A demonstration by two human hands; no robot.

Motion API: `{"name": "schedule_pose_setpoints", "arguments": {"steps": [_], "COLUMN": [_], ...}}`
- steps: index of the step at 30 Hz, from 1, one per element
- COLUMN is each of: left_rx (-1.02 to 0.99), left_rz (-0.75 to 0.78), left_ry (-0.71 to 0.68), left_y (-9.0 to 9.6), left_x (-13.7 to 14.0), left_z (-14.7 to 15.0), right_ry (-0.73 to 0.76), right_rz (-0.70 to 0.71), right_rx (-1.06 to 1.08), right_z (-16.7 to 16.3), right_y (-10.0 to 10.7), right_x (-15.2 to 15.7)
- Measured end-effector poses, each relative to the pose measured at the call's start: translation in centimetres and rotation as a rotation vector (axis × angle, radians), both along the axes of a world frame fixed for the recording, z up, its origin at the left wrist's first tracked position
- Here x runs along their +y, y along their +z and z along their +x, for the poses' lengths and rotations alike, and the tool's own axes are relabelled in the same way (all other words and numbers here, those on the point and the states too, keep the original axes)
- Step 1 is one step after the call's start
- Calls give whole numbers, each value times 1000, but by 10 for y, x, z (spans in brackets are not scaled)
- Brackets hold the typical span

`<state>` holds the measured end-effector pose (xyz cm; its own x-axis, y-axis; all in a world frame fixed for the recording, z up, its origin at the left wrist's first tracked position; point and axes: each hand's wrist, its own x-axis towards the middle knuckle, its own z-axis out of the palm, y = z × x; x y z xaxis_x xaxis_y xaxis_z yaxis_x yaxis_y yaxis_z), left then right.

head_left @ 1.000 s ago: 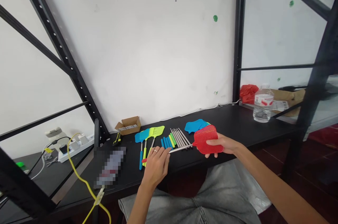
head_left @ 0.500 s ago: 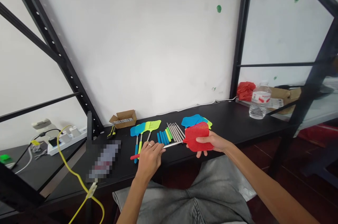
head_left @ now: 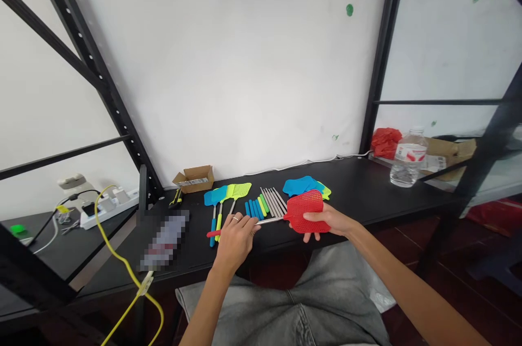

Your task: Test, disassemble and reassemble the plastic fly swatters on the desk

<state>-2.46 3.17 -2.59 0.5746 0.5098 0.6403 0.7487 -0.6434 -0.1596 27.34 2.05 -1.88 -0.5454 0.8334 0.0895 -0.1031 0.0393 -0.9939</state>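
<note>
A red fly swatter (head_left: 305, 210) is held across my lap, above the table's front edge. My right hand (head_left: 324, 221) grips its mesh head, thumb on top and fingers beneath. My left hand (head_left: 236, 234) is wrapped round the metal rod, and the red handle end sticks out to its left. Behind the swatter lie blue and green handle grips (head_left: 256, 208) and several bare metal rods (head_left: 274, 200) in rows. Loose blue swatter heads (head_left: 300, 185) rest at the right, over a yellow-green one (head_left: 325, 190). To the left lie blue and yellow-green swatters (head_left: 216, 195) with rods and grips.
A small open cardboard box (head_left: 194, 180) stands against the wall, near a yellow-black tool (head_left: 176, 199). A blurred-out flat object (head_left: 166, 240) and a yellow cable (head_left: 122, 264) are at the left. A water bottle (head_left: 409, 158) stands at the right beside a metal post.
The view has shifted slightly, so the table scene sits a little further right. Both hands keep hold of the red fly swatter, with the left hand close to the same spot on it.
</note>
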Motion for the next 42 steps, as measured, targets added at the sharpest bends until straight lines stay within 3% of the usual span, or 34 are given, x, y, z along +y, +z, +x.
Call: {"name": "schedule_pose_setpoints", "arguments": {"steps": [15,24,30,34,39,42], "left_rx": [-58,-58,-37,-50,-56,-69], "left_rz": [13,-13,-4,-16,-3,2], "left_ry": [-28,-63,-44,-15,-4,4], "left_y": [-1,-6,-8,-8,-8,-7], "left_x": [-1,4,5,5,4,3], "left_z": [0,-5,-3,-1,0,0], "right_ry": [-191,-224,-302,-534,-1027,-1041], "right_rz": [11,-19,42,230,680,1000], "right_rx": [-1,-55,-170,-269,-674,-804], "right_z": [41,34,25,25,14,-9], "right_y": [17,5,8,10,18,24], "right_x": [-3,2,3,9,6,-8]}}
